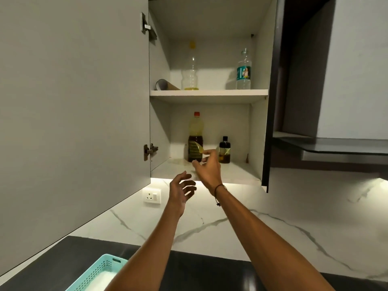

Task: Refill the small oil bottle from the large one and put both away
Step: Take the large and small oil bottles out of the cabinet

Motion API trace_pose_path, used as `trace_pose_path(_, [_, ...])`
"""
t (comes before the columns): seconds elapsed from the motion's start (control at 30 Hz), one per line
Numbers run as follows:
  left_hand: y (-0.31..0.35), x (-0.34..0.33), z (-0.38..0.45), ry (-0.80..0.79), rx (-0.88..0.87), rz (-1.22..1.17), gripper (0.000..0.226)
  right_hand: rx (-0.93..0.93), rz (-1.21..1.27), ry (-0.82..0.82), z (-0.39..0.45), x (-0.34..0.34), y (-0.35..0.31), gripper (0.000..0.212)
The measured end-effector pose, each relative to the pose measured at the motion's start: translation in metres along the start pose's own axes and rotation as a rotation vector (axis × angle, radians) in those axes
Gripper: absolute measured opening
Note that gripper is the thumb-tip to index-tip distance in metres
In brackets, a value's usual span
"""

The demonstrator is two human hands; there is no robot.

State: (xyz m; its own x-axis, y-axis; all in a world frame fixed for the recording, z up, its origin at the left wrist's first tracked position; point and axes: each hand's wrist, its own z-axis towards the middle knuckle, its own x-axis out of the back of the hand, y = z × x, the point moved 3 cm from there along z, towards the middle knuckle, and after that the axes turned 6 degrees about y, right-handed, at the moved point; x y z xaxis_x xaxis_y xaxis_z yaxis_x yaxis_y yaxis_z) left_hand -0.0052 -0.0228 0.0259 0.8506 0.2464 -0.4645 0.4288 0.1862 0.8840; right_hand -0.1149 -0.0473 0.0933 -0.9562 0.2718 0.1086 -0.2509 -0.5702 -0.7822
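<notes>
The large oil bottle (195, 135), red-capped with a dark label, stands upright on the lower shelf (235, 172) of the open wall cabinet. To its right stands the small oil bottle (225, 150) with a black cap, also upright. My right hand (207, 166) is raised just in front of the two bottles, fingers spread, touching neither. My left hand (181, 189) hovers lower, below the shelf edge, fingers apart and holding nothing.
The cabinet door (73, 112) hangs open at the left. On the upper shelf (209, 93) stand a nearly empty yellow-capped bottle (191, 68), a clear labelled bottle (244, 70) and a lying tube (165, 85). A teal basket (98, 274) sits on the dark counter; a wall socket (151, 195) is below the cabinet.
</notes>
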Motion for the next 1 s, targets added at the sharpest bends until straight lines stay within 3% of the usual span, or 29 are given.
trace_pose_path(0.2, [0.033,0.003,0.067,-0.012,-0.175,0.247,0.019,-0.176,-0.036,-0.033,0.086,-0.026,0.046,0.073])
trace_pose_path(0.47, [0.068,-0.014,0.195,-0.039,-0.173,0.565,0.048,-0.248,-0.166,-0.072,0.191,-0.085,0.082,0.093])
trace_pose_path(0.63, [0.066,-0.025,0.251,-0.085,-0.195,0.720,0.080,-0.273,-0.200,-0.076,0.226,-0.111,0.093,0.095])
trace_pose_path(1.0, [0.037,-0.035,0.290,-0.141,-0.181,0.897,0.108,-0.275,-0.209,-0.051,0.243,-0.120,0.101,0.079])
